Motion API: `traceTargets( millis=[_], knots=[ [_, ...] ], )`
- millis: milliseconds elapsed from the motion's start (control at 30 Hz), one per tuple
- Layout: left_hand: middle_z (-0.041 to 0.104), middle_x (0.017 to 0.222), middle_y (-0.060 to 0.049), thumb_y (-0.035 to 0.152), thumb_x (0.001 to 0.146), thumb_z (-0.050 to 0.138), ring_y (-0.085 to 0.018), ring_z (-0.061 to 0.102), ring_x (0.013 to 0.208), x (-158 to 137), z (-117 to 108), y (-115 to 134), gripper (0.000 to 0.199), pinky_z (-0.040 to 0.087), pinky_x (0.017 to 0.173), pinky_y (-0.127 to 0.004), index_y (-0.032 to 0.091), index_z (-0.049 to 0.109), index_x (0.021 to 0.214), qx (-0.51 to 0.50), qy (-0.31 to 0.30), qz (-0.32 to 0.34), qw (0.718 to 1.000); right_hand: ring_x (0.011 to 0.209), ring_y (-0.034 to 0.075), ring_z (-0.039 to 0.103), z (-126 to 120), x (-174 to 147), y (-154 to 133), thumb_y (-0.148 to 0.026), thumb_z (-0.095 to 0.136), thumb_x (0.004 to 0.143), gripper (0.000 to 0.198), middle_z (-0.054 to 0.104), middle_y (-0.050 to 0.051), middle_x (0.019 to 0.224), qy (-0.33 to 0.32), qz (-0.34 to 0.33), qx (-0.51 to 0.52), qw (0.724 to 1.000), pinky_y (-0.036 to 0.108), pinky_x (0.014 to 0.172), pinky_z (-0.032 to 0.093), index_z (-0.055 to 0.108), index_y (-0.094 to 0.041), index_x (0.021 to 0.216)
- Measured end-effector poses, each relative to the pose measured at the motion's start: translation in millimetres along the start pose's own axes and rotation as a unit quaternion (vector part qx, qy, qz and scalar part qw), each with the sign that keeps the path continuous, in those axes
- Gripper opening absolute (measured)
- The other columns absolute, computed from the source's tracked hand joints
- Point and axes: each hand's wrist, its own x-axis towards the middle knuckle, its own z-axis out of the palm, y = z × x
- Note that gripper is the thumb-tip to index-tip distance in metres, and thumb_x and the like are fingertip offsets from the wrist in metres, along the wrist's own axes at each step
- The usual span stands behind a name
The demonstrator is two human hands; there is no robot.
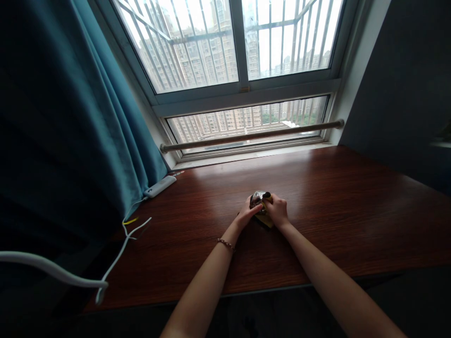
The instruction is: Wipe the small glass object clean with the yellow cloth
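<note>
Our left forearm (204, 281) and right forearm (327, 272) rise from the bottom of the view and slant inward over the front edge of a reddish-brown wooden tabletop (334, 202). Off to our left, a thick white cable (66, 278) curves in, with a thinner white lead (118, 257) rising beyond it past a yellow strip (131, 220). We wear a beaded-looking bracelet (225, 243) on the left wrist. Our two hands meet near the middle of the tabletop, both closed around one small shiny object (259, 196) with yellow and black parts. The left hand (245, 213) grips its left side, thumb laid across toward the middle; the right hand (279, 210) is curled around the right side, beside a black-tipped yellow part. Our fingers hide much of the object, so we cannot tell exactly what it is, nor whether its lower yellow part touches the wood. Farther back on our left, a white device (160, 186) lies at the foot of a blue-green curtain (116, 117). Behind the tabletop, a rail (253, 136) crosses before the window frame (243, 94); outside we see metal bars and tall buildings (197, 56).
</note>
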Motion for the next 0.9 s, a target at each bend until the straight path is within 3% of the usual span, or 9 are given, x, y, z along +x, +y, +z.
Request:
traceTargets(
  millis=[67, 167, 233, 367, 600, 767, 900],
  knots=[
    [0.052, 0.115, -0.010, 0.032, 0.059, 0.069, -0.027, 0.047, 0.108, -0.6, 3.6, 0.7, 0.067, 0.034, 0.094, -0.041, 0.016, 0.044, 0.119, -0.002, -0.018, 0.012, 1.000, 0.058, 0.017, 0.057, 0.9, 1.0, 1.5, -0.040, 0.045, 0.077, 0.029, 0.063, 0.006, 0.063, 0.009, 0.001, -0.007, 1.000, 0.023, 0.055, 0.033, 0.059, -0.016, 0.070],
    [0.043, 0.125, -0.009, 0.023, 0.053, 0.074, -0.024, 0.043, 0.113, -2.4, 9.3, 4.5, 0.094, 0.031, 0.097, -0.041, 0.025, 0.021, 0.131, -0.016, -0.038, 0.052, 0.998, 0.060, 0.017, 0.058, 1.0, 2.2, 3.0, -0.040, 0.044, 0.078, 0.030, 0.065, 0.007, 0.066, 0.017, 0.014, -0.004, 1.000, 0.023, 0.055, 0.033, 0.061, -0.016, 0.071],
    [0.039, 0.128, -0.008, 0.021, 0.049, 0.076, -0.023, 0.040, 0.115, -2.8, 12.3, 6.1, 0.103, 0.029, 0.099, -0.040, 0.026, 0.015, 0.133, -0.002, -0.033, 0.079, 0.996, 0.060, 0.018, 0.058, 0.3, 3.0, 3.6, -0.040, 0.042, 0.079, 0.033, 0.065, 0.008, 0.066, 0.025, 0.035, 0.000, 0.999, 0.023, 0.055, 0.032, 0.061, -0.015, 0.069],
    [0.044, 0.125, -0.009, 0.023, 0.049, 0.075, -0.024, 0.040, 0.115, 0.4, 11.5, 2.6, 0.092, 0.027, 0.100, -0.038, 0.021, 0.030, 0.128, 0.045, 0.015, 0.105, 0.993, 0.057, 0.017, 0.057, -2.4, 4.8, 3.2, -0.041, 0.038, 0.080, 0.038, 0.065, 0.008, 0.065, 0.026, 0.044, 0.025, 0.998, 0.023, 0.053, 0.032, 0.063, -0.015, 0.067],
    [0.059, 0.105, -0.011, 0.034, 0.064, 0.065, -0.024, 0.055, 0.096, 2.0, -1.3, -2.2, 0.050, 0.041, 0.086, -0.037, 0.012, 0.054, 0.108, -0.021, 0.047, 0.009, 0.999, 0.060, 0.017, 0.057, -6.4, 5.3, -0.7, -0.045, 0.039, 0.079, 0.038, 0.066, 0.005, 0.068, 0.005, 0.015, 0.110, 0.994, 0.022, 0.055, 0.035, 0.064, -0.016, 0.075],
    [0.060, 0.103, -0.010, 0.037, 0.067, 0.062, -0.025, 0.053, 0.099, -0.8, -1.3, 4.5, 0.051, 0.040, 0.087, -0.036, 0.012, 0.053, 0.111, -0.044, 0.032, 0.000, 0.999, 0.058, 0.017, 0.056, -4.3, 5.2, -1.7, -0.046, 0.051, 0.070, 0.033, 0.064, 0.005, 0.062, -0.026, 0.027, 0.074, 0.997, 0.023, 0.054, 0.035, 0.063, -0.016, 0.069],
    [0.056, 0.109, -0.009, 0.038, 0.067, 0.061, -0.025, 0.048, 0.105, 0.0, -1.6, 4.2, 0.049, 0.037, 0.091, -0.034, 0.013, 0.055, 0.109, -0.016, 0.022, 0.022, 0.999, 0.063, 0.017, 0.058, -2.4, 3.5, -1.8, -0.042, 0.055, 0.067, 0.028, 0.065, 0.004, 0.069, -0.024, 0.026, 0.068, 0.997, 0.023, 0.058, 0.037, 0.063, -0.017, 0.076]
  ],
)
